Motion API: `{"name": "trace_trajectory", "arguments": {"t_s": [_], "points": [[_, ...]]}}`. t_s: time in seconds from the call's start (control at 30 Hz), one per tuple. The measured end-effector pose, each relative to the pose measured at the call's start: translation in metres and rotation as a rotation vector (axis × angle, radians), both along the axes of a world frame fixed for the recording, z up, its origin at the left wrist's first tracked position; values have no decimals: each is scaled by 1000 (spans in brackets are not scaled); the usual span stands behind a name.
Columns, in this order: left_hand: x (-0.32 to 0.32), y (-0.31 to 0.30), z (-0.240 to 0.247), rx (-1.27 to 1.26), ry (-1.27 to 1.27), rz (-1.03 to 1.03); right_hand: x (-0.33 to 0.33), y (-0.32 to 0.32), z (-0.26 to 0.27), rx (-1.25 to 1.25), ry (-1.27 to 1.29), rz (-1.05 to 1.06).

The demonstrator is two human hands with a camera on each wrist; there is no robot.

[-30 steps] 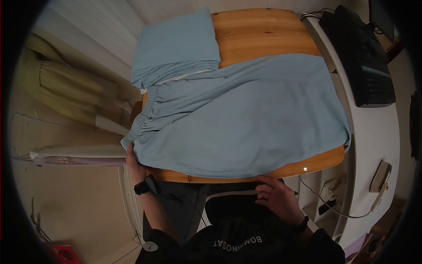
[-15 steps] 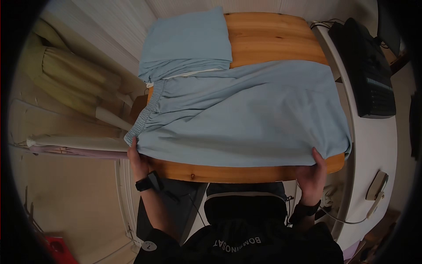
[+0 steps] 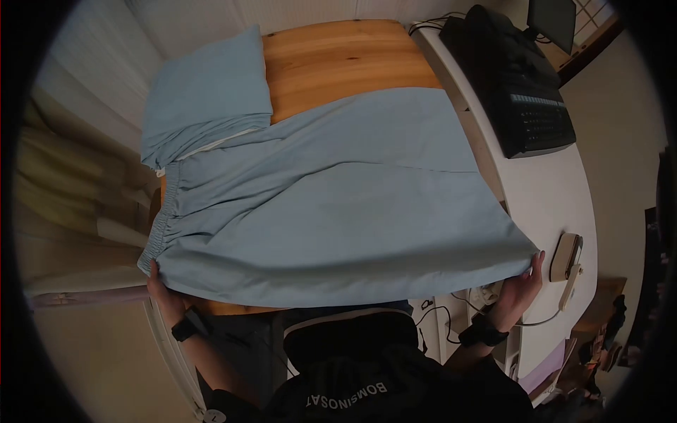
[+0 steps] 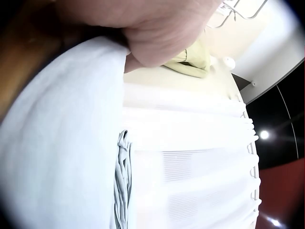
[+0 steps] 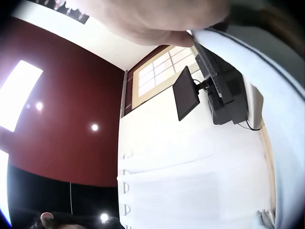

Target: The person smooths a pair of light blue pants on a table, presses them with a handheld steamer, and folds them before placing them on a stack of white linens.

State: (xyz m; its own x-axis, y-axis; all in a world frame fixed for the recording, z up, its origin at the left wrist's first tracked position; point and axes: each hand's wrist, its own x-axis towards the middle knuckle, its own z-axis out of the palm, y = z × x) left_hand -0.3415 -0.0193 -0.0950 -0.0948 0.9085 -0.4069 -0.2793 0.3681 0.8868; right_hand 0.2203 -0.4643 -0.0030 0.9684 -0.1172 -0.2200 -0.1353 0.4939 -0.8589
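A light blue garment (image 3: 338, 211) with a gathered elastic waistband (image 3: 159, 225) lies across a wooden table (image 3: 338, 56). At the waistband's near corner, my left hand (image 3: 168, 299) grips the cloth, thumb on top. My right hand (image 3: 518, 296) pinches the opposite near corner at the hem, past the table's right edge. Between the hands the near edge is lifted slightly and hangs over the table's front. In the left wrist view my left hand (image 4: 157, 28) is against the cloth (image 4: 62, 143); in the right wrist view my right hand (image 5: 157, 19) holds the cloth edge, fingertips partly hidden.
A folded light blue cloth (image 3: 211, 84) lies at the table's back left. On the white desk (image 3: 543, 190) at right are a black keyboard device (image 3: 539, 120) and a small beige object (image 3: 564, 257) with a cable. Curtains and clothes hang at left.
My right hand has moved right along the near edge to the hem corner and now grips it. The near edge is drawn straighter and toward me. The head view has shifted right.
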Motion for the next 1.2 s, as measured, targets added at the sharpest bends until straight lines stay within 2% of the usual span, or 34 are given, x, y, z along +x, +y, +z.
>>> {"name": "trace_trajectory", "arguments": {"t_s": [0.1, 0.17, 0.2, 0.33, 0.43, 0.47, 0.5, 0.53, 0.6, 0.63, 0.67, 0.73, 0.77, 0.83, 0.9, 0.97, 1.0, 1.03, 1.07, 1.13, 1.2], "points": [[9, 0, 7, -2, 70, 115, -4, 22, -15, -21, -15, 137], [3, 0, 3, 42, 104, 77, -6, 22, -38, 61, 72, 220], [0, -1, 0, 83, 145, 62, -6, 18, -54, 60, 137, 180], [23, -20, 26, 68, -7, -72, -8, -3, -81, -44, 242, -33], [11, -10, 10, 61, 48, -1, -8, -28, -90, -180, 221, -75], [7, -5, -9, 113, 128, 33, -12, -32, -88, -189, 182, -49], [-6, 0, -11, 173, 225, 80, -26, -23, -76, -302, 167, -32], [11, -10, 7, 217, 266, 25, -35, -17, -60, -418, 134, -22], [27, -23, 18, 243, 423, 93, -49, -13, -50, -542, 120, 51], [12, -20, 10, 314, 606, 1, -54, -4, -34, -631, 111, 91], [0, -20, 2, 359, 791, 28, -56, 6, -21, -722, 88, 108], [-25, -16, -9, 449, 1103, 40, -55, 9, -18, -755, -238, 145], [-10, -21, 13, 454, 1110, 66, -49, 21, -15, -735, -245, 162], [31, -30, 52, 629, 1784, 27, -26, 56, -5, -917, -353, 503], [55, -12, 73, 734, 1548, -309, -5, 93, 10, -1114, -465, 851], [89, 15, 78, 795, 1186, -610, 5, 118, 22, -1309, -588, 1198], [107, 36, 74, 806, 1153, -727, 5, 128, 18, -1313, -610, 1204], [119, 48, 67, 818, 1115, -844, 6, 140, 5, -1553, -611, 1266], [128, 40, 65, 812, 1110, -828, 7, 148, 0, -1799, -602, 1316], [147, 29, 63, 488, 1626, -968, 10, 146, 12, -1843, -590, 1393], [137, 8, 56, 409, 1619, -985, 16, 132, 8, -1872, -551, 1467]]}}
